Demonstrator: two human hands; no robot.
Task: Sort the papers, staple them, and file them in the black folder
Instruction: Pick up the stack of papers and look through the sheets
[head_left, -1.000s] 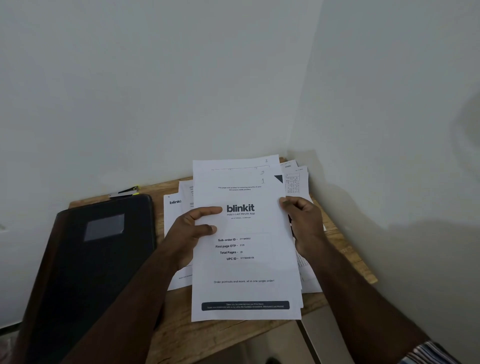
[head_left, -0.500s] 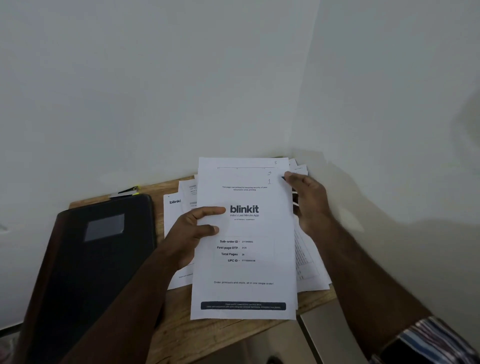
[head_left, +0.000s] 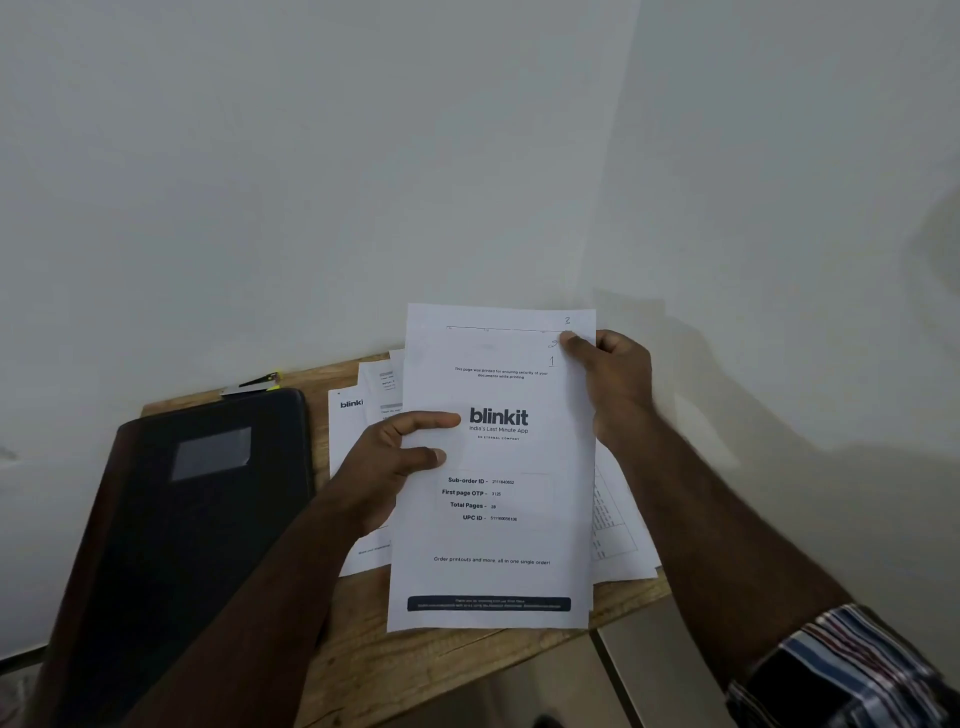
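Head view shows a wooden table (head_left: 405, 670) in a wall corner. On its left side lies the black folder (head_left: 171, 545), closed, with a stapler (head_left: 254, 383) just behind it. Loose papers (head_left: 618, 525) lie spread (partly hidden) under the held stack (head_left: 493, 540). The left hand (head_left: 387, 467) pinches its left edge; the right hand (head_left: 613, 387) pinches the top right corner.

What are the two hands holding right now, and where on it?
Both hold the stack of papers: the left hand grips its left edge about mid-height, the right hand pinches its top right corner.
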